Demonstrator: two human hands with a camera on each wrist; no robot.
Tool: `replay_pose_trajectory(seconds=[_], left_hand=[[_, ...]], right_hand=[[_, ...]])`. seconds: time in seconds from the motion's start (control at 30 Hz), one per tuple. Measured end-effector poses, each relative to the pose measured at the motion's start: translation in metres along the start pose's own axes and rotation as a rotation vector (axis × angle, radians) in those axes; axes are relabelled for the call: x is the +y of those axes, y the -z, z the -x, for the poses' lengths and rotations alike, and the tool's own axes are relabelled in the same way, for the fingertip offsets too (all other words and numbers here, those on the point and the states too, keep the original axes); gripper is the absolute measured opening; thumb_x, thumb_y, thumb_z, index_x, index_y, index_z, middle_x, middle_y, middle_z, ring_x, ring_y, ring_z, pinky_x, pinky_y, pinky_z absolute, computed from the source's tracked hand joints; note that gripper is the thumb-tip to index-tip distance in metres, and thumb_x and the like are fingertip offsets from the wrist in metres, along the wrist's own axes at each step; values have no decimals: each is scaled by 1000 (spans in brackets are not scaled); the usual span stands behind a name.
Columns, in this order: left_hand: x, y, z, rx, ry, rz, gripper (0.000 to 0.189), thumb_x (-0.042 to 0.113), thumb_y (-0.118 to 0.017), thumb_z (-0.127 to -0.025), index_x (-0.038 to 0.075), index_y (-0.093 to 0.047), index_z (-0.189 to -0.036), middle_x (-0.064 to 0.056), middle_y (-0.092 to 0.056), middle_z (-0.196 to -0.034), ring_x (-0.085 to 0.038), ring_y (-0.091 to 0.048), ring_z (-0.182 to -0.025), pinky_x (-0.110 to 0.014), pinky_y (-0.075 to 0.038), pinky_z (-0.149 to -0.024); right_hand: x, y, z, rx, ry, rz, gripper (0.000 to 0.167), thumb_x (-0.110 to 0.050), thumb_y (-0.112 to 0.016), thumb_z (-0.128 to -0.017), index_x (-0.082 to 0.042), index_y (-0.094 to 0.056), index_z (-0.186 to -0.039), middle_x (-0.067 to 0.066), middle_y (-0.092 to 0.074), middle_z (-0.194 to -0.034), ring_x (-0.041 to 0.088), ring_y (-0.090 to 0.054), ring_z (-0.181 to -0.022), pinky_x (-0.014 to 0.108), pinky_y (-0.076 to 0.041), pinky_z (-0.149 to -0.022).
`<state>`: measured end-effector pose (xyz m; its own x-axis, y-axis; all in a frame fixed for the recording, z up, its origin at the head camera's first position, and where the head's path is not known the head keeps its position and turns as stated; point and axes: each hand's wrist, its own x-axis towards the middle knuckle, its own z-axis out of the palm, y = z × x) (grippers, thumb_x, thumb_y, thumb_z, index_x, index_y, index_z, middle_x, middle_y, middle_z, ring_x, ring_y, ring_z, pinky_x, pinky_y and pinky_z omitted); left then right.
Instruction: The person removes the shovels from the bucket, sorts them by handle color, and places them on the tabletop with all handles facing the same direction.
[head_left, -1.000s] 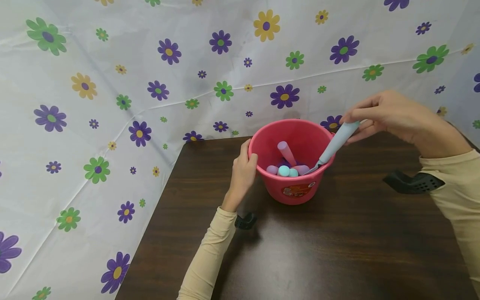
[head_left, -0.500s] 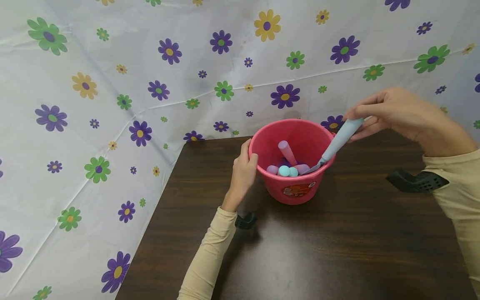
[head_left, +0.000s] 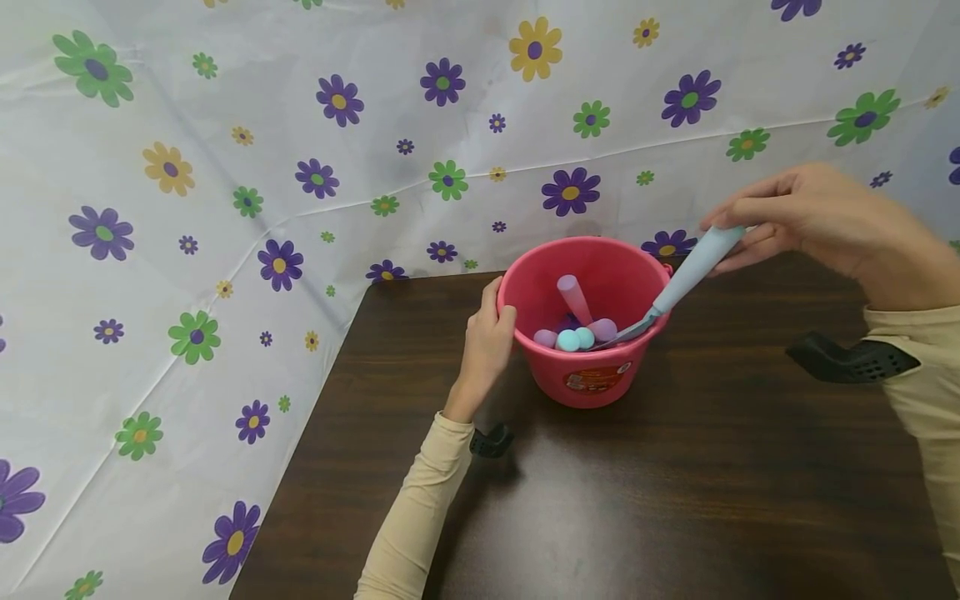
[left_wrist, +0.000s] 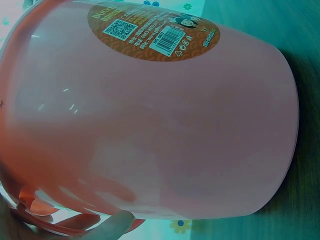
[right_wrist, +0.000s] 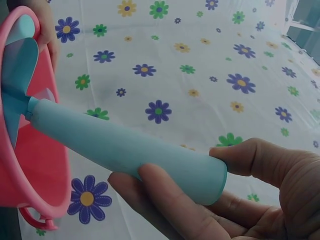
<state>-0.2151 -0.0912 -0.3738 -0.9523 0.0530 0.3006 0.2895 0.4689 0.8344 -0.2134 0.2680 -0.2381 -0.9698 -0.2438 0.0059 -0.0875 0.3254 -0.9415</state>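
Observation:
A pink bucket [head_left: 543, 265] stands upright on the dark table. My left hand [head_left: 487, 346] grips its left rim, thumb outside; in the left wrist view the bucket's wall fills most of the picture. At the right, my right hand [head_left: 817, 221] pinches the end of a light blue handle between thumb and fingers. This handle belongs to a garden trowel [head_left: 693, 271], which slants over the right rim with its curved blade inside. Also in the bucket are a lilac handle [head_left: 573, 298] sticking up, two turquoise rounded handle ends [head_left: 568, 340] and purple ones [head_left: 602, 330]. Their lower parts are hidden.
The brown wooden table [head_left: 637, 500] reaches toward me and to both sides. Behind and to the left hangs a white flowered sheet [head_left: 480, 167], close behind the bucket. A bucket handle joint [right_wrist: 47, 223] juts from the rim.
My right hand has moved up and to the right, drawing the trowel partway outward over the rim. Inside, one purple handle end has shifted slightly upward. My left hand stays on the rim.

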Motion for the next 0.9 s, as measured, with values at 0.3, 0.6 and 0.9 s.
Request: replay_pose_trajectory(seconds=[0.3, 0.6, 0.9], left_hand=[[2, 0, 1, 5, 4, -9, 55, 21, -46, -100, 9, -41, -154, -13, -70, -125, -26, -70, -95, -42, -60, -88], [1, 1, 0, 6, 0, -2, 56, 21, -47, -100, 9, -42, -154, -14, -70, -120, -25, -70, -90, -41, -61, -86], [1, 1, 1, 1, -5, 1, 55, 22, -46, -101, 9, -41, -155, -13, -70, -115, -23, -66, -80, -39, -61, -85]], right_hand=[[2, 11, 3, 29, 34, -43, 28, -5, -59, -104, -15, -83, -94, -1, -75, -97, 26, -78, -77, 39, -62, -64], [4, 25, 7, 86, 66, -105, 32, -1, -57, -103, -16, -83, -95, -2, -75, -98, 22, -78, -75, 35, -61, -61], [8, 36, 9, 139, 146, -189, 31, 4, -55, -103, -7, -83, -96, 1, -70, -99, 18, -75, -75, 26, -60, -64]])
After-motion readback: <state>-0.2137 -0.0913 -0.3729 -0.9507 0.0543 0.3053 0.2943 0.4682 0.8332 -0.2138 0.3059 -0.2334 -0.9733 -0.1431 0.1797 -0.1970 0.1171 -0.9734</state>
